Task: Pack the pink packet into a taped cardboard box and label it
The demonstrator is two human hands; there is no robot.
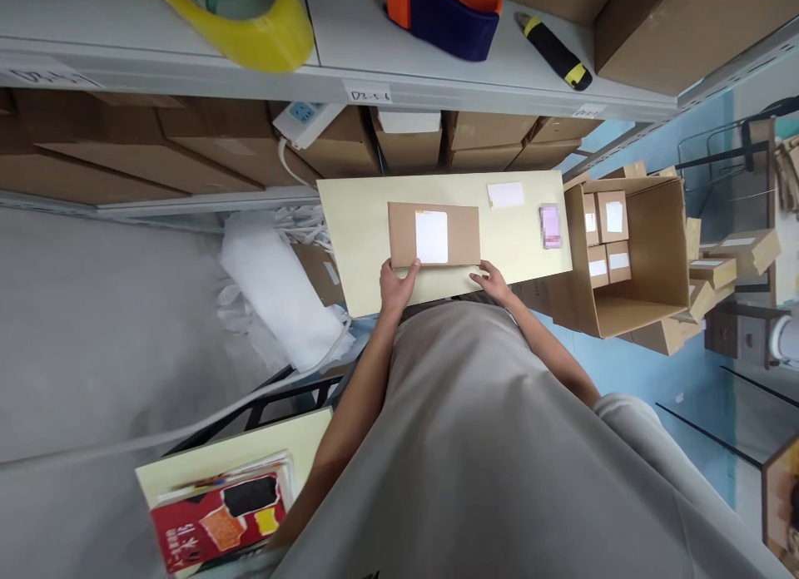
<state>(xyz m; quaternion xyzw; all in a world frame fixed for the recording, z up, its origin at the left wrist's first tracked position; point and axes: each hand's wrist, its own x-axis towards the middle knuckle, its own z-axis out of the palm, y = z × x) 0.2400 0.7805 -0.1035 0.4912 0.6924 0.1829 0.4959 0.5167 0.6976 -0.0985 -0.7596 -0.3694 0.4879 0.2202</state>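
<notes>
A flat brown cardboard box with a white label lies on the pale yellow tabletop in front of me. My left hand grips its near left corner, thumb on top near the label and fingers at the left side. At the near right corner is my right hand, its fingers apart and just at the box's edge; whether they touch it is hard to tell. Beyond the box, to the right, a white slip rests on the table, with a small pinkish-purple item, blurred out, beside it.
A large open carton with several small labelled boxes stands right of the table. Above runs a shelf with a yellow tape roll, a tape dispenser and a utility knife. White wrap and a red magazine are at left.
</notes>
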